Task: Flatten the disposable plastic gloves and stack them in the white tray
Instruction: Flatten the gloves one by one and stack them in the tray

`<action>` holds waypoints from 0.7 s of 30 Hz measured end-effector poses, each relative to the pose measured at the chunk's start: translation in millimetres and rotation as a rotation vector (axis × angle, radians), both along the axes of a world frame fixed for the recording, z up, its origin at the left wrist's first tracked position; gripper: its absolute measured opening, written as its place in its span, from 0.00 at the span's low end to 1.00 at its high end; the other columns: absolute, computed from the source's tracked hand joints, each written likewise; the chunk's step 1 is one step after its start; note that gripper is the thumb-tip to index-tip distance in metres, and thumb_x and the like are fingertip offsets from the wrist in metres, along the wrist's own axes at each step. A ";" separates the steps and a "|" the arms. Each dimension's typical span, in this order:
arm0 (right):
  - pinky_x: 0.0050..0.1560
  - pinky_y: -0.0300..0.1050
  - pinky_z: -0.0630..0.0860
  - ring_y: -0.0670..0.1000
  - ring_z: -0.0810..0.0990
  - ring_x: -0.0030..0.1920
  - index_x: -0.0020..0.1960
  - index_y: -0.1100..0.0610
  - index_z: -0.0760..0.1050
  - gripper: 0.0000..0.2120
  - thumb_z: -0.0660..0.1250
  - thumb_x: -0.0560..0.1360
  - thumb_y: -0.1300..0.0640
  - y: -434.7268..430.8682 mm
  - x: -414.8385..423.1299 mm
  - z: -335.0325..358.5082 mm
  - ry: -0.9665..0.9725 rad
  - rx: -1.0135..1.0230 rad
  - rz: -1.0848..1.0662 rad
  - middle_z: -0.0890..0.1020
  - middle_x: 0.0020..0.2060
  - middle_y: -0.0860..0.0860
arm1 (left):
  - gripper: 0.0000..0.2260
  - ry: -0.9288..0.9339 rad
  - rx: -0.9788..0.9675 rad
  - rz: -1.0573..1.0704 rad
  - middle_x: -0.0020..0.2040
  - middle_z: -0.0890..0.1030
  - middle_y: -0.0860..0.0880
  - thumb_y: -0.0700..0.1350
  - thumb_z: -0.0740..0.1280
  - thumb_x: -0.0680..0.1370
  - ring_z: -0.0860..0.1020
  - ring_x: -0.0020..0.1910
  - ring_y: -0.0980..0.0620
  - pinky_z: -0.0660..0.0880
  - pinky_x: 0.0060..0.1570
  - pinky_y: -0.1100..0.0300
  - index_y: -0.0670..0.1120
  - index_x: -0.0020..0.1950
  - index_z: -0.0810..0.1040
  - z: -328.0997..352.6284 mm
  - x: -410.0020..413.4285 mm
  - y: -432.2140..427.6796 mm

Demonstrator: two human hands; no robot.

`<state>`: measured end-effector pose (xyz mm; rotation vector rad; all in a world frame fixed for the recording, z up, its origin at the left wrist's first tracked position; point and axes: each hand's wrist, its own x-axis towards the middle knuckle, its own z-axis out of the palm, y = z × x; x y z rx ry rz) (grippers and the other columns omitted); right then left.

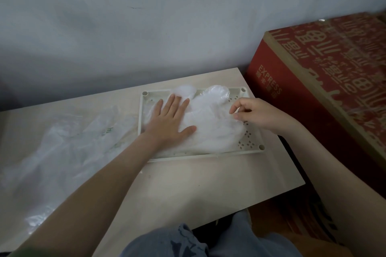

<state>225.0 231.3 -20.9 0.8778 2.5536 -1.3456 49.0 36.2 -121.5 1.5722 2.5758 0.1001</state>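
Head view: flattening step. My left hand (pixel 170 119) is spread, palm pressing the gloves (pixel 213 129) in the white tray (pixel 208 153). My right hand (pixel 257 113) pinches their 3 o'clock edge. Next, probably: pull taut, smooth, then fetch from the loose pile (pixel 62 142) at 9 o'clock on the table (pixel 198 179).

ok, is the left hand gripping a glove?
No: the left hand lies flat, fingers straight, pressing the gloves in the tray.

The left hand (pixel 171 120) lies flat, palm down, fingers straight and spread, its bare forearm reaching in from the lower left. To its right, the right hand (pixel 258 113) curls, thumb and forefinger pinching a plastic glove (pixel 212 130) at its edge.
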 end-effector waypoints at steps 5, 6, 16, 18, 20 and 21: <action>0.47 0.40 0.72 0.47 0.73 0.45 0.53 0.48 0.79 0.18 0.58 0.76 0.68 0.0 -0.9 -2.5 0.012 0.117 0.044 0.76 0.49 0.48 | 0.46 -0.011 -0.002 -0.009 0.79 0.41 0.46 0.74 0.28 0.66 0.36 0.76 0.51 0.37 0.74 0.47 0.49 0.78 0.37 -1.9 -1.8 0.2; 0.50 0.41 0.73 0.47 0.73 0.47 0.55 0.46 0.78 0.22 0.58 0.75 0.69 -0.7 -1.8 -1.3 0.005 0.112 0.084 0.75 0.53 0.48 | 0.46 -0.020 -0.009 -0.014 0.79 0.41 0.47 0.74 0.26 0.66 0.35 0.76 0.51 0.36 0.74 0.47 0.50 0.78 0.36 -2.0 -2.6 0.5; 0.63 0.45 0.56 0.47 0.64 0.62 0.44 0.43 0.76 0.06 0.71 0.73 0.53 -15.2 -11.0 -15.4 -0.180 0.343 0.288 0.72 0.54 0.43 | 0.42 -0.041 -0.046 -0.023 0.78 0.39 0.47 0.73 0.34 0.69 0.33 0.76 0.52 0.35 0.73 0.46 0.50 0.77 0.34 1.2 -2.6 0.5; 0.66 0.47 0.58 0.46 0.65 0.59 0.42 0.46 0.77 0.03 0.70 0.74 0.52 -12.1 -8.5 -14.4 -0.135 0.290 0.238 0.74 0.51 0.43 | 0.43 -0.041 -0.047 -0.022 0.79 0.40 0.47 0.73 0.35 0.68 0.34 0.76 0.51 0.35 0.73 0.46 0.50 0.77 0.34 1.1 -2.9 0.8; 0.66 0.49 0.61 0.46 0.67 0.56 0.42 0.48 0.79 0.03 0.69 0.74 0.53 -8.8 -6.2 -12.5 -0.074 0.264 0.213 0.76 0.49 0.43 | 0.43 -0.041 -0.050 -0.024 0.79 0.40 0.46 0.73 0.35 0.68 0.35 0.76 0.51 0.35 0.73 0.46 0.50 0.77 0.35 1.5 -3.2 1.3; 0.65 0.48 0.61 0.46 0.68 0.56 0.42 0.50 0.79 0.03 0.69 0.75 0.54 -7.7 -5.1 -11.5 -0.049 0.254 0.200 0.76 0.47 0.43 | 0.43 -0.041 -0.053 -0.025 0.79 0.40 0.46 0.73 0.35 0.68 0.35 0.76 0.51 0.35 0.73 0.46 0.50 0.77 0.35 1.8 -3.5 1.4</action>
